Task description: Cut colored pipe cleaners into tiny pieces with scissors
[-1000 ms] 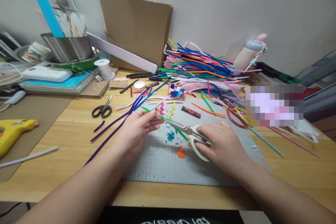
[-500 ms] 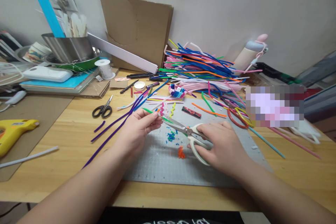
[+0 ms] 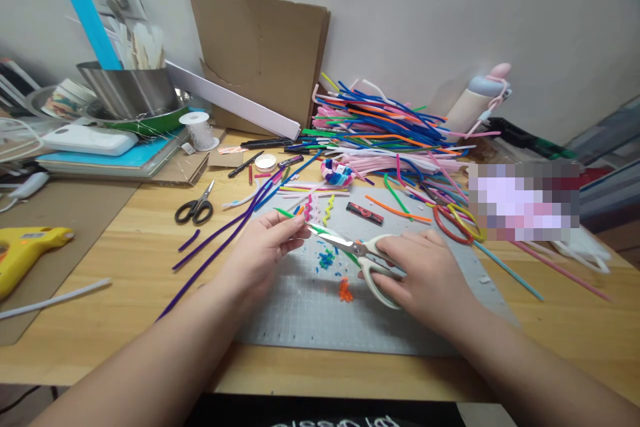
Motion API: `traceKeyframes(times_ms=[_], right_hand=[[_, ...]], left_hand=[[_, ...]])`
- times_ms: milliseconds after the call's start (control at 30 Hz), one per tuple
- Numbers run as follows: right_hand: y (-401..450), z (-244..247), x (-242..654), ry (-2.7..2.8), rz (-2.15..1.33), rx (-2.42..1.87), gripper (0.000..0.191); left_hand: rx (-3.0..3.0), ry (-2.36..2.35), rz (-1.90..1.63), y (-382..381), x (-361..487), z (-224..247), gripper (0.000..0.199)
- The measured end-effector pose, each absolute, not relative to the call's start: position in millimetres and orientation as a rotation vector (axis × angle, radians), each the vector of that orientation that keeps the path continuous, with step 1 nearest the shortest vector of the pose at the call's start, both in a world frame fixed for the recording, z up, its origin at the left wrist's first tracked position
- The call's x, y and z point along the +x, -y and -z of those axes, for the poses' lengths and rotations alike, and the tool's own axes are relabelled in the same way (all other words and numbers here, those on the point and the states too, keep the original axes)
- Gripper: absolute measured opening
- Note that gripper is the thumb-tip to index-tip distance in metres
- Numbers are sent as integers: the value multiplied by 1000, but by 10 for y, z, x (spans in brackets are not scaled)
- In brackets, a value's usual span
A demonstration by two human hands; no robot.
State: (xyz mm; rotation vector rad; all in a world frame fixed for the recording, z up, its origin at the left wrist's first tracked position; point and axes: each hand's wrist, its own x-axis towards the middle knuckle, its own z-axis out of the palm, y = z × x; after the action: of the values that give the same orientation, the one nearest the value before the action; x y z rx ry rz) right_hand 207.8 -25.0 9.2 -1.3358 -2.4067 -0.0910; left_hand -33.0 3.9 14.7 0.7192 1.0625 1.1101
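- Orange fluff [image 3: 345, 290] sits loose on the mat [image 3: 300, 323]; a brushing wrist could scatter it.
- The right hand [image 3: 430, 273] grips the white-handled scissors [image 3: 357, 250] by their loops.
- The left hand [image 3: 263, 243] pinches the green pipe cleaner [image 3: 286, 213] alongside the blades — a slip could nick a fingertip, and too deep a bite could sever the wire.
- Behind — piled pipe cleaners [image 3: 380, 123] on the desk [image 3: 100, 340].

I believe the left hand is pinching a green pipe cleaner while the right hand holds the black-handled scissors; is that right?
Not quite: the head view shows white-handled scissors in the right hand. The left hand pinches a green pipe cleaner.
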Motion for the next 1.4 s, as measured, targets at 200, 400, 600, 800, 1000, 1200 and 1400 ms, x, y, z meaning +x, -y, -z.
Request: traceKeyframes(times_ms=[200, 400, 600, 800, 1000, 1200, 1400], right_hand=[[255, -96, 2075, 2413, 95, -1357, 15], [260, -102, 2079, 2417, 105, -1350, 17], [265, -106, 2072, 2430, 50, -1352, 19], [254, -122, 2087, 2390, -30, -1379, 14], [243, -165, 2086, 2302, -4, -1334, 10], [241, -191, 2118, 2305, 65, -1315, 16], [211, -161, 2114, 2379, 39, -1362, 15]], left_hand=[[726, -1067, -1108, -38, -331, -148, 22], [705, -1061, -1124, -23, -331, -178, 21], [755, -982, -1175, -32, -349, -177, 16], [777, -1062, -1208, -54, -347, -157, 23], [920, -1163, -1203, -47, -369, -155, 25], [1089, -1287, -1245, -65, -392, -168, 24], [1043, -1325, -1263, -76, -395, -188, 26]])
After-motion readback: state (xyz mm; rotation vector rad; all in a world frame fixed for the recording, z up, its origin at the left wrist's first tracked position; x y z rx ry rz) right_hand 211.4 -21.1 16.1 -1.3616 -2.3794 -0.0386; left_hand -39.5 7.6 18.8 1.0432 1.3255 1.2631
